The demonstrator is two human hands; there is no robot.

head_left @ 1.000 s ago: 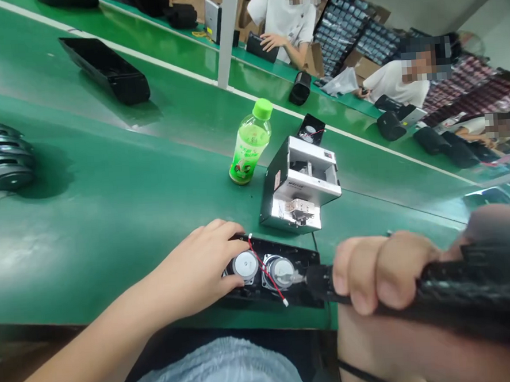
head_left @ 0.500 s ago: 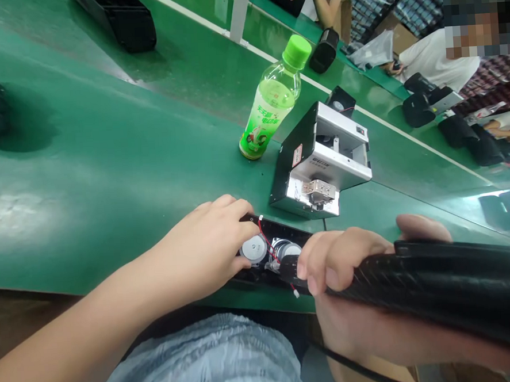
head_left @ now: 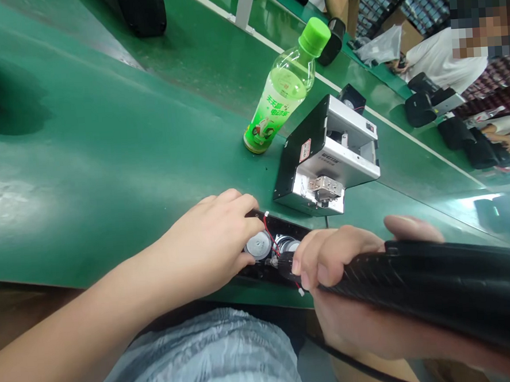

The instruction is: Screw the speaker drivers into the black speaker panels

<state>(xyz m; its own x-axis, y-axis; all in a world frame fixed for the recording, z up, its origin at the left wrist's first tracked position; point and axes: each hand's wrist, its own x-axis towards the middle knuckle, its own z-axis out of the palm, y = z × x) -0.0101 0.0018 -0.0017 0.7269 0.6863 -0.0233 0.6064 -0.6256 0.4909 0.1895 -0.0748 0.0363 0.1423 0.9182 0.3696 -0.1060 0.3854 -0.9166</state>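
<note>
My left hand [head_left: 217, 239] is closed around the left end of a black speaker panel [head_left: 278, 217], thumb and fingers astride a round silver speaker [head_left: 259, 245]. A second speaker [head_left: 284, 245] sits beside it, partly covered by my right hand. Thin red and black wires [head_left: 271, 236] with white plugs run across the panel. My right hand [head_left: 341, 260] is wrapped around a black electric screwdriver [head_left: 433, 278], held nearly flat, with its tip at the panel between the speakers' lower edges. Whether the tip sits on a screw I cannot make out.
Beyond the panel stand a silver-and-black screw feeder machine [head_left: 328, 157] and a green-capped drink bottle [head_left: 281, 91]. Black housings [head_left: 143, 13] lie on the green bench [head_left: 106, 165] at the far left. Co-workers [head_left: 449, 58] sit across the line. A black cable [head_left: 356, 366] hangs below my right hand.
The view has shifted slightly, so the bottle and machine appear further right. The screwdriver tip has come a little closer to the left speaker's lower edge. Both hands keep their grip.
</note>
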